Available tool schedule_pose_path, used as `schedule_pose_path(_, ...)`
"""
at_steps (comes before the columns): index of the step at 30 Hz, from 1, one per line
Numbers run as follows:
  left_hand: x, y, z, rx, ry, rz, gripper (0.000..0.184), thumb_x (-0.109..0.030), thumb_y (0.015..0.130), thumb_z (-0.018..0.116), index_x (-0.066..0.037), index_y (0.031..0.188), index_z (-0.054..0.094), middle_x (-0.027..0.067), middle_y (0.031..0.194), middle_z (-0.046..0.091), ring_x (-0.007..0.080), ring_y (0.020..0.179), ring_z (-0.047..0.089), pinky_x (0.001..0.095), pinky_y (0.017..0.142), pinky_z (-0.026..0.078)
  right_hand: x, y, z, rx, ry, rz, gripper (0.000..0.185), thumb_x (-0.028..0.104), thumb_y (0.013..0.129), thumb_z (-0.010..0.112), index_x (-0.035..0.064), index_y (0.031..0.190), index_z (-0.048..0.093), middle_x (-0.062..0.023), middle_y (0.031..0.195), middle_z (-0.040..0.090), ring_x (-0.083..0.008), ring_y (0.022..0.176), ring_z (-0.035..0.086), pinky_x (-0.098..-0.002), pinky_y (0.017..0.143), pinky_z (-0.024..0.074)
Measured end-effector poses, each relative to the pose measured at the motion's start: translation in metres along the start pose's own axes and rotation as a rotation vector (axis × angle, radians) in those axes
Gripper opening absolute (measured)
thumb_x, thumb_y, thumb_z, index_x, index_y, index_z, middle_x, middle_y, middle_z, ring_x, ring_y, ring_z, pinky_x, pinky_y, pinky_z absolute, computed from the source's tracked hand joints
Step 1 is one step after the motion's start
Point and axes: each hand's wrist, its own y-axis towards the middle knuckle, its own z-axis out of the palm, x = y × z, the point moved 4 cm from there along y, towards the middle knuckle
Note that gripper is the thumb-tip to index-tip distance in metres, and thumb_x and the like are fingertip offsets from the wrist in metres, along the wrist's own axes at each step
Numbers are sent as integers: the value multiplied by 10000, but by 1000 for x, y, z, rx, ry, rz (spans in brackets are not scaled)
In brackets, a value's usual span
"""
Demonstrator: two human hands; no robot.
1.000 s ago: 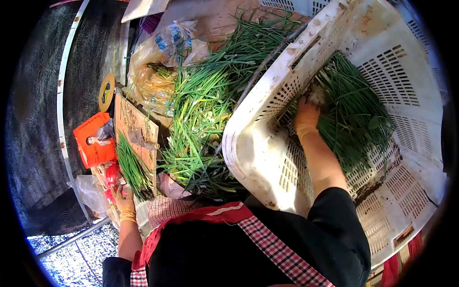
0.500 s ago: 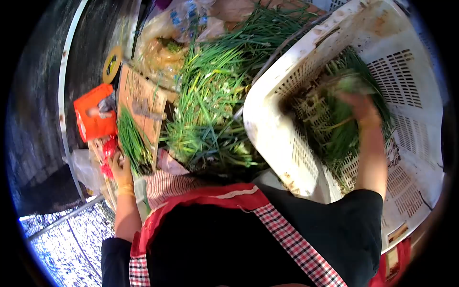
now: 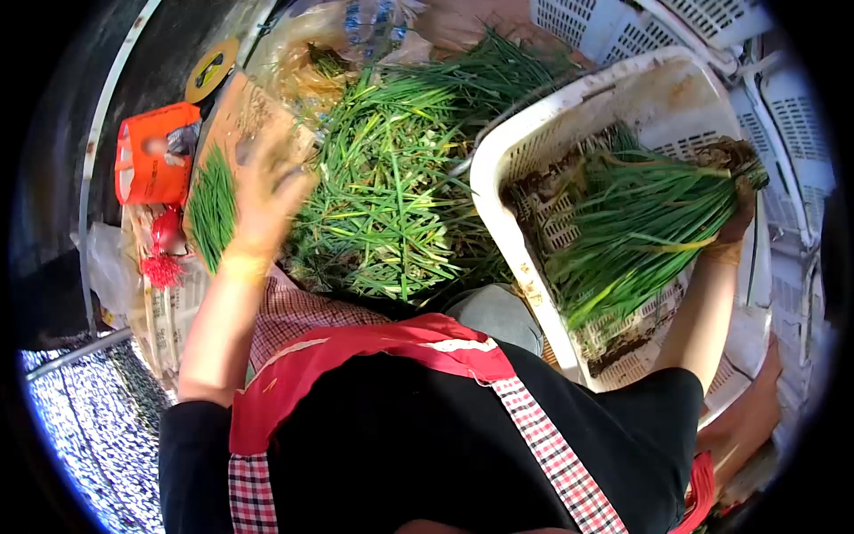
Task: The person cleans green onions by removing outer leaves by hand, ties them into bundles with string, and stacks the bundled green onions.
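Note:
My right hand (image 3: pixel 741 218) is wrapped around the root end of a large bunch of chives (image 3: pixel 649 222), its long green leaves hanging leftward over the white plastic basket (image 3: pixel 500 200). Brown, soil-covered roots stick out past my fingers. My left hand (image 3: pixel 269 191) is above the wooden board (image 3: pixel 253 111), fingers spread and blurred, with nothing visible in it. A dark object on the board is mostly hidden by that hand. Just left of my wrist lies a smaller bundle of chives (image 3: pixel 212 205).
Loose green leaves (image 3: pixel 391 196) are heaped between board and basket. An orange bag (image 3: pixel 156 156), a red tassel-like bundle (image 3: pixel 164 254) and a roll of tape (image 3: pixel 212 71) sit at left. Clear plastic (image 3: pixel 307 53) lies behind; more white crates (image 3: pixel 587 31) stand at back right.
My right hand has lifted the bunch of chives from inside the basket toward its right rim. My left hand has moved from beside the red bundle up over the board, fingers now spread.

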Motion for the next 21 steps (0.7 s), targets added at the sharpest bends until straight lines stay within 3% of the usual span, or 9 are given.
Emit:
schedule_pose_path(3, -91, -2, 120, 558, 234, 642, 873, -332, 651, 777, 4, 1327, 339, 213, 1379, 320, 312, 1303, 287, 395, 1080, 220, -4, 3, 61, 168, 59, 66, 607, 289, 724, 645, 14, 1230, 451, -138, 1119, 566, -281, 1019, 548, -404, 901, 452)
schedule_pose_path(5, -109, -5, 183, 486, 192, 1027, 977, -512, 652, 717, 26, 1338, 276, 241, 1342, 327, 378, 1269, 302, 404, 1067, 233, -13, 2, 116, 250, 88, 132, 632, 281, 702, 664, 0, 1224, 445, -143, 1091, 569, -283, 987, 560, -392, 872, 471)
schedule_pose_path(7, -140, -4, 208, 556, -129, 899, 879, -462, 774, 661, -29, 1398, 217, 185, 1336, 367, 274, 1264, 338, 360, 1034, 276, -19, -4, 193, 471, 29, 201, 625, 263, 690, 694, 47, 1222, 447, -114, 1081, 553, -249, 949, 558, -384, 847, 480)
schedule_pose_path(10, -145, 1, 201, 744, -718, 545, 531, -233, 950, 460, -71, 1404, 235, 66, 1244, 491, 137, 1136, 456, 239, 946, 363, -15, 0, 224, 360, -277, 91, 645, 185, 647, 693, 8, 1215, 445, -130, 1090, 566, -277, 983, 572, -392, 891, 468)
schedule_pose_path(13, -139, -4, 183, 711, -1160, 330, 425, -202, 953, 453, -71, 1342, 341, 53, 1260, 475, 127, 1109, 468, 252, 945, 397, -25, -4, 283, 504, -444, -93, 532, 130, 690, 666, -9, 1176, 500, -100, 1023, 598, -194, 905, 594, -325, 770, 500)
schedule_pose_path(15, -137, 9, 154, 533, -584, 711, 436, -254, 941, 470, -60, 1318, 370, 73, 1271, 473, 159, 1142, 465, 288, 968, 395, -28, -13, 327, 489, -552, -145, 477, 158, 691, 680, 4, 1123, 548, -65, 961, 618, -168, 843, 601, -288, 725, 496)
schedule_pose_path(18, -174, -10, 90, 364, 170, 1117, 498, -330, 911, 521, -45, 1300, 397, 91, 1269, 486, 198, 1159, 475, 321, 980, 394, -19, 2, 342, 783, -743, 241, 481, 219, 745, 680, 15, 1152, 526, -60, 1014, 592, -166, 895, 578, -285, 788, 471)
schedule_pose_path(20, -210, -42, 55, 503, -332, 695, 802, -614, 801, 443, -35, 1343, 323, 120, 1333, 410, 234, 1236, 383, 374, 1027, 325, -19, -5, 363, 832, -888, 242, 473, 224, 751, 677, 14, 1148, 529, -59, 1008, 593, -163, 893, 578, -282, 786, 470)
schedule_pose_path(21, -219, -53, 38, 513, -430, 576, 795, -622, 800, 456, -32, 1320, 347, 122, 1266, 438, 237, 1179, 410, 377, 992, 348, -22, -8, 373, 840, -921, 213, 469, 226, 753, 675, 13, 1146, 530, -58, 1006, 594, -162, 891, 578, -281, 785, 470)
